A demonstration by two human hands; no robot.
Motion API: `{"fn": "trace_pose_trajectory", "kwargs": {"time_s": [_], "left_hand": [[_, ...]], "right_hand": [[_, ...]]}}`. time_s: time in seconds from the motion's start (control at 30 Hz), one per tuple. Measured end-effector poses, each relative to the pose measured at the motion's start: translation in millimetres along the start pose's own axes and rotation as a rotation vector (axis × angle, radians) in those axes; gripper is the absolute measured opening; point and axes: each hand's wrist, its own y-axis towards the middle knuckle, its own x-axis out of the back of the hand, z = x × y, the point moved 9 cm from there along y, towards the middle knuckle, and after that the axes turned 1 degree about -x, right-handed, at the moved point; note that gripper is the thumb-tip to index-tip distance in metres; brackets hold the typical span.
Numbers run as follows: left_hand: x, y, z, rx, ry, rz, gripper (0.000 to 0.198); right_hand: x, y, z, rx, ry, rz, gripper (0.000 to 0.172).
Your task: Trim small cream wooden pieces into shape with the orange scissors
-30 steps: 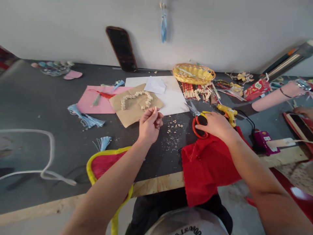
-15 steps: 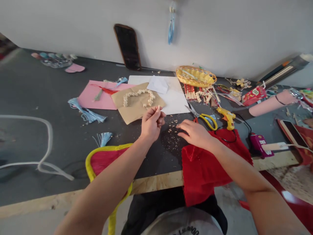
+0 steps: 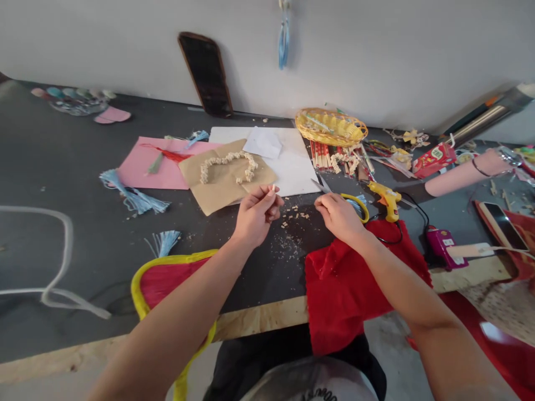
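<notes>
Pinches the small pale piece [image 3: 272, 189] between left hand [image 3: 254, 216] fingertips above the table [image 3: 83, 239], curls right hand [image 3: 339, 217] fingers, hold impossible to tell, beside the scissors [image 3: 354, 196], and risks losing it among the loose bits [image 3: 295, 211] through a slack pinch.

Your left grip [image 3: 254, 214] and right grip [image 3: 340, 218] are bare. Left forearm [image 3: 188, 317] and right forearm [image 3: 401, 295] are bare too, all the way to the frame edge. At bottom centre you wear a light grey top [image 3: 311, 381]. It has dark printed letters at the lower edge, cut off by the frame and too blurred to read. Just above it, black cloth [image 3: 251, 356] covers your lap. Can't tell what garment it is.
</notes>
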Motion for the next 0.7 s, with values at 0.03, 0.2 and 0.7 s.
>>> {"fn": "trace_pose_trajectory", "kwargs": {"time_s": [0.03,0.2,0.7], "left_hand": [[0.7,0.5,-0.1,-0.002,0.000,-0.002,0.008],[3.3,1.6,0.3,-0.009,0.005,-0.005,0.008],[-1.7,-1.8,0.5,0.009,0.040,0.016,0.011]], "right_hand": [[-0.7,0.8,-0.3,0.010,0.002,-0.004,0.014],[-5.1,0.5,13.5,0.124,0.030,-0.017,0.016],[7.1,-5.2,15.1,0.066,0.240,-0.111,0.009]]}}
